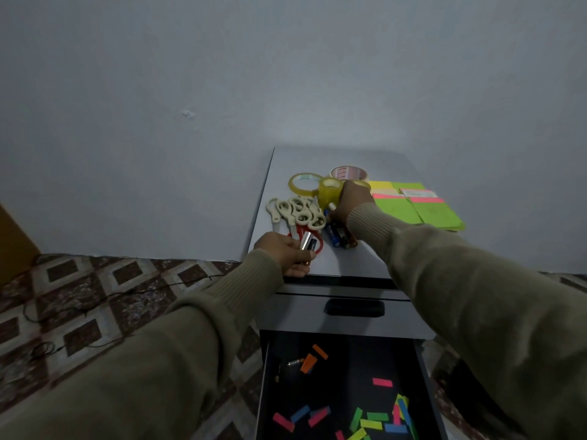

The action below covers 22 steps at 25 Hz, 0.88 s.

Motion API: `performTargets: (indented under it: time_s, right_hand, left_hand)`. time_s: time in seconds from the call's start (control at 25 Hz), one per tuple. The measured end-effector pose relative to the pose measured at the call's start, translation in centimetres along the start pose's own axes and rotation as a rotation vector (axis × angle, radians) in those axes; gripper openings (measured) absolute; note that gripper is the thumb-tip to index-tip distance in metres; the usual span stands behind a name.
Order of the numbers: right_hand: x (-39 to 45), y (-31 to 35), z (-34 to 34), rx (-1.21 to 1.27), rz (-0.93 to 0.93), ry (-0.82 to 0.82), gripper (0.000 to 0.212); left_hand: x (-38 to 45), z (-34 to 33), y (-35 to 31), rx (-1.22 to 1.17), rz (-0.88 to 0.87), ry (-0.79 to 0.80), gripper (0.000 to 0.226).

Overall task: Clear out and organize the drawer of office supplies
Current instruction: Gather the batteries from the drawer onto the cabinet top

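While our left hand [287, 254] curls its fingers around a few cylindrical batteries [307, 242], silver and black, at the front left edge of the grey cabinet top [346, 258], our right hand [351, 201] reaches further back and pinches a small white-tipped object [332, 205] that we cannot identify, just beside the thick roll of yellow tape [330, 192]. More dark batteries [340, 236] lie on the top under our right wrist; their number we cannot tell. The open black drawer [427, 382] below holds many small coloured paper strips [374, 420], scattered, and one small battery [295, 363]. On the top we count three tape rolls, several cream-handled scissors [298, 212] in a heap, one red-handled pair [301, 236], and neon sticky note pads [416, 204] at the right.
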State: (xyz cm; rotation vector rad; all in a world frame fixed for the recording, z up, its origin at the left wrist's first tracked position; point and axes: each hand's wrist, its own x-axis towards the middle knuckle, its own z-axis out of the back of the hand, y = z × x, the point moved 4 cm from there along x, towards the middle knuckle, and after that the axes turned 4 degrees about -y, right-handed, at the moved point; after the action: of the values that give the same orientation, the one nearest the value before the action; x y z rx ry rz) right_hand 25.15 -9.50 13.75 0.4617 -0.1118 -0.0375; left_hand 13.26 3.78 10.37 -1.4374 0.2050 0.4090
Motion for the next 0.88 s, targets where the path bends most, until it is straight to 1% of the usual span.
performTargets:
  time_s: [0.24,0.4,0.44,0.52,0.56,0.64,0.68,0.8,0.88]
  right_hand:
    - [0.2,-0.1,0.0,0.084,-0.014,0.038,0.053]
    - [0.3,-0.3,0.1,0.172,-0.043,0.063,0.054]
    - [0.4,-0.4,0.2,0.204,-0.043,0.068,0.050]
    - [0.4,-0.8,0.8,0.271,-0.028,0.080,0.029]
    - [0.3,-1.0,1.1,0.321,-0.029,0.099,0.022]
    - [-0.1,-1.8,1.8,0.407,-0.044,0.149,0.025]
    - [-0.1,-2.3,2.0,0.426,-0.053,0.144,0.026]
    - [-0.5,-4.0,2.5,0.509,-0.084,0.070,0.027]
    - [-0.9,-5.1,2.6,0.558,-0.105,0.056,0.028]
  left_hand:
    - [0.6,-0.4,-0.6,-0.032,0.017,-0.012,0.039]
    - [0.7,-0.6,-1.2,-0.030,0.014,-0.018,0.036]
    - [0.8,-0.7,-1.3,-0.032,0.017,-0.018,0.033]
    - [0.9,-1.0,-1.8,-0.022,0.025,-0.007,0.022]
    - [0.9,-1.3,-2.2,-0.017,0.036,0.001,0.015]
    - [1.3,-2.0,-2.8,-0.005,0.060,-0.011,0.013]
    - [1.3,-2.3,-3.3,0.007,0.062,-0.036,0.014]
    - [2.3,-3.5,-4.8,0.018,0.064,-0.080,0.011]
    - [3.0,-4.3,-6.0,0.039,0.073,-0.099,0.012]
